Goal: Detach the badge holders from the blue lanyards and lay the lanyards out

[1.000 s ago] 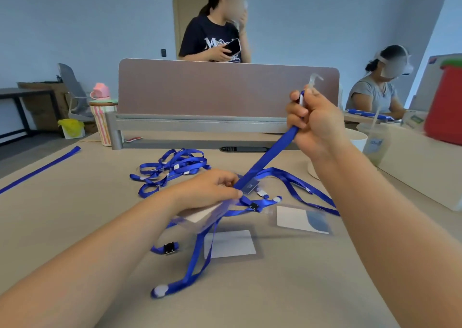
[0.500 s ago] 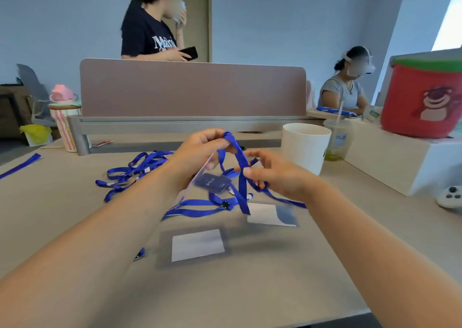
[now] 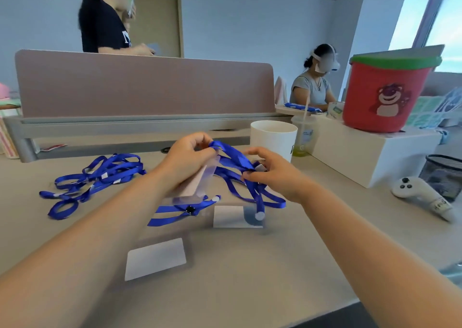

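My left hand (image 3: 188, 156) pinches the top of a blue lanyard (image 3: 233, 159) above the table, and a clear badge holder (image 3: 197, 181) hangs under that hand. My right hand (image 3: 271, 171) pinches the same lanyard lower down, at its clip end. The lanyard's loose loops trail onto the table below both hands. Two detached badge holders lie flat: one (image 3: 156, 257) near the front, another (image 3: 236, 216) below my right hand. A tangled heap of blue lanyards (image 3: 96, 175) lies to the left.
A white paper cup (image 3: 273, 136) and a plastic drink cup (image 3: 303, 137) stand behind my right hand. On the right are a white box (image 3: 375, 152) with a red bucket (image 3: 386, 92), a white controller (image 3: 416, 194) and a mesh basket (image 3: 445, 171). A desk divider (image 3: 145, 85) closes the back; two people are beyond.
My right hand came down from holding the lanyard high and now pinches it close to my left hand. The view swung to the right, and the lanyard hangs between both hands.
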`<state>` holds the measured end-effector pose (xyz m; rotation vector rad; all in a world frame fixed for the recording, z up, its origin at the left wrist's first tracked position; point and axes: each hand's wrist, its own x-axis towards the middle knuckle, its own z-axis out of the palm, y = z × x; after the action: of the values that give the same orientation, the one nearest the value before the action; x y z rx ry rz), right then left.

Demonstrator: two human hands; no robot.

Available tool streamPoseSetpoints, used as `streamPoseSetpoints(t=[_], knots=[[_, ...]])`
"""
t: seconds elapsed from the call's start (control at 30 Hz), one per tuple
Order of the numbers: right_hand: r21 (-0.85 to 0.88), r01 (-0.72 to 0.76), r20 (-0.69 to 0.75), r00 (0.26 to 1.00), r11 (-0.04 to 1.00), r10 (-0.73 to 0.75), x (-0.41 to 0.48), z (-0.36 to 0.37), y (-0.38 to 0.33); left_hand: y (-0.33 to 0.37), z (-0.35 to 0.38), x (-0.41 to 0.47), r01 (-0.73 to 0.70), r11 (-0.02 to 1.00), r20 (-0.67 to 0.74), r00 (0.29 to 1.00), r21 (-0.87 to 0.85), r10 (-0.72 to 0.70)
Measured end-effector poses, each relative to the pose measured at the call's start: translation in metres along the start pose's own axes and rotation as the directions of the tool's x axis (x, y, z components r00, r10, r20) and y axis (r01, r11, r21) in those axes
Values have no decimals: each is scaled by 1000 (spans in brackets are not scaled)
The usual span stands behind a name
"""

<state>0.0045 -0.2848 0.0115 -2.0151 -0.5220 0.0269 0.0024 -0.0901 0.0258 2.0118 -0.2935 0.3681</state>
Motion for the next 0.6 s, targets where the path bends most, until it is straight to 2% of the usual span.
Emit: streamPoseSetpoints(t=[0.1, 0.2, 0.27, 0.4, 0.5, 0.6], knots=[[159, 60, -80, 996, 985, -48, 8, -11, 8, -13, 2, 14, 9, 987, 47, 999, 159, -17], [137, 112, -163, 983, 984, -90, 25, -20, 14, -22, 7, 29, -7, 982, 145, 989, 187, -20], [108, 123, -249, 964, 987, -93, 40, -25, 18, -30, 8, 41, 5, 987, 93, 995, 161, -20], [-90, 111, -479, 866, 990, -141, 81, -50, 16, -43, 4, 64, 39, 994, -172, 985, 102, -21], [-233, 96, -575, 789, 968, -217, 117, -74, 8, -47, 2, 76, 44, 994, -225, 974, 103, -20], [-424, -21, -610, 746, 905, -269, 151, -91, 9, -54, 0, 86, 42, 998, -247, 968, 46, -30]])
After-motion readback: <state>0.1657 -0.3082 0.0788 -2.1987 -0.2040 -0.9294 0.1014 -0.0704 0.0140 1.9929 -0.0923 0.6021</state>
